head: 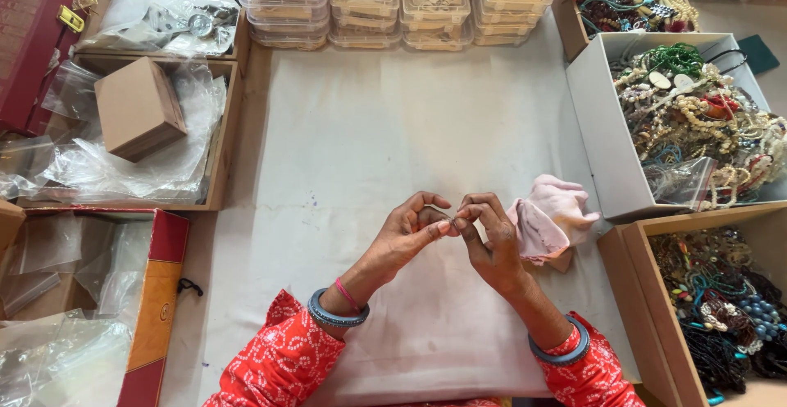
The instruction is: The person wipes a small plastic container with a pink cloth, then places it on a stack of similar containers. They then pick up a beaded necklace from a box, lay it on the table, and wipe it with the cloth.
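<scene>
Both hands, left hand (410, 231) and right hand (488, 243), meet fingertip to fingertip, fingers pinched together on something too small to tell. Just beside the right hand lies a crumpled pink cloth (553, 214) on the white-covered desk (369, 128).

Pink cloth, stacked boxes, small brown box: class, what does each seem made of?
Pink cloth: soft fabric, matte, crumpled in folds. Stacked boxes: clear plastic, glossy, contents show through. Small brown box: probably cardboard, dull with sharp edges.
</scene>
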